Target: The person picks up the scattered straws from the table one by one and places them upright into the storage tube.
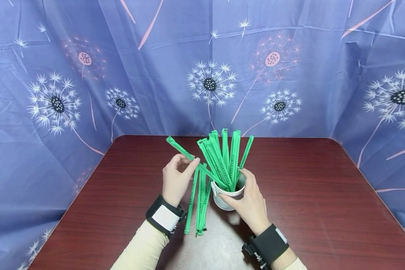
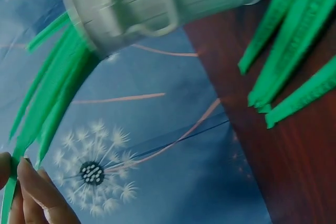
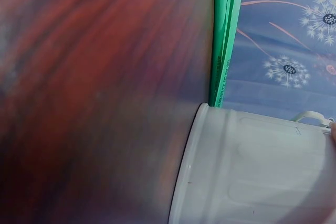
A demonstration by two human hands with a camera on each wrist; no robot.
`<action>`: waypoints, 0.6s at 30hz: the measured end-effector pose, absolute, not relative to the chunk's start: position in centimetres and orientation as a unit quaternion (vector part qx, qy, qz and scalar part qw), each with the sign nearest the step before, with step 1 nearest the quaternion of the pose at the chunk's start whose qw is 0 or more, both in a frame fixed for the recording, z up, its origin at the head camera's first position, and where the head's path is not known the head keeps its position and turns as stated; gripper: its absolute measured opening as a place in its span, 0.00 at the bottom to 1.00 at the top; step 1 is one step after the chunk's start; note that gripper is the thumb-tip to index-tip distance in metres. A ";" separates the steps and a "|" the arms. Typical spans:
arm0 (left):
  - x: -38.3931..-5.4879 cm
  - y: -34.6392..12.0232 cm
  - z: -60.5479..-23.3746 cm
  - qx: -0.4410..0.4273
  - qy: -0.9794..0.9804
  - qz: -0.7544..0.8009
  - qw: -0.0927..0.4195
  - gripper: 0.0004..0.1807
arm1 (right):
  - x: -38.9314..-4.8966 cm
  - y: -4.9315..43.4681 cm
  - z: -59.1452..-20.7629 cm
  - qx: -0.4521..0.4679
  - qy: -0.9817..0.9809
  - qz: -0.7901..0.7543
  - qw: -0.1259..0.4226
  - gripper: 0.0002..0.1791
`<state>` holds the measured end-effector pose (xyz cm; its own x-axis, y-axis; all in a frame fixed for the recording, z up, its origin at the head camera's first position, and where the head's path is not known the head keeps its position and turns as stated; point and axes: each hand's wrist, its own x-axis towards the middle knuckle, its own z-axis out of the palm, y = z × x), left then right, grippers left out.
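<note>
My left hand (image 1: 178, 180) pinches a long, slim green wrapped straw (image 1: 177, 146) between thumb and fingers. That straw slants down to the right, its lower end at the mouth of a small white bucket (image 1: 224, 204). My right hand (image 1: 251, 200) holds the bucket's rim, thumb at the near side and fingers at the far right. Several green wrapped straws (image 1: 235, 153) stand fanned out in the bucket. In the left wrist view the fingertips (image 2: 34, 182) pinch the straw beside the bunch. The right wrist view shows the bucket's side (image 3: 257, 161) close up; most of the right hand is hidden.
Several more green wrapped straws (image 1: 200, 210) lie on the dark red-brown table (image 1: 310, 195), between the left wrist and the bucket. A blue curtain (image 1: 175, 93) with dandelion prints hangs behind and at both sides. Each wrist wears a black strap (image 1: 270, 244).
</note>
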<state>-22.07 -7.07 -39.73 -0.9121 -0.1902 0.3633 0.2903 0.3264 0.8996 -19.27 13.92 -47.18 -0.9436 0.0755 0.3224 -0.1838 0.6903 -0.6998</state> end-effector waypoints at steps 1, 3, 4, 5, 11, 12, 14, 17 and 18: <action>-22.1 -7.0 -40.0 -0.034 -0.799 -0.562 0.210 0.11 | -19.3 13.9 -47.2 0.030 -0.905 0.392 0.164 0.54; -22.2 -6.8 -40.5 -0.039 -0.822 -0.524 0.219 0.11 | -19.2 14.0 -47.2 0.030 -0.905 0.392 0.162 0.54; -22.2 -6.7 -40.7 -0.041 -0.833 -0.505 0.224 0.11 | -19.2 13.9 -47.2 0.031 -0.905 0.392 0.161 0.54; -22.2 -6.6 -40.9 -0.044 -0.840 -0.490 0.227 0.10 | -19.2 13.9 -47.2 0.031 -0.905 0.392 0.161 0.54; -22.4 -5.8 -41.8 -0.066 -0.885 -0.401 0.228 0.12 | -19.3 14.0 -47.1 0.032 -0.906 0.391 0.162 0.55; -22.4 -5.7 -42.0 -0.072 -0.893 -0.381 0.228 0.13 | -19.3 13.9 -47.1 0.031 -0.906 0.390 0.162 0.55; -22.4 -5.3 -42.2 -0.088 -0.907 -0.341 0.232 0.14 | -19.3 13.9 -47.1 0.032 -0.906 0.389 0.162 0.55; -22.4 -4.8 -42.5 -0.106 -0.920 -0.297 0.235 0.15 | -19.3 13.9 -47.1 0.034 -0.907 0.386 0.163 0.55; -22.4 -4.6 -42.6 -0.108 -0.922 -0.288 0.236 0.15 | -19.3 13.9 -47.1 0.035 -0.907 0.386 0.164 0.55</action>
<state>-22.37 -4.62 -42.62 -0.8656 0.0636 0.4968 0.3352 0.8105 0.4803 -19.30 13.91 -47.09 -0.9438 0.0636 0.3243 -0.1894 0.7001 -0.6885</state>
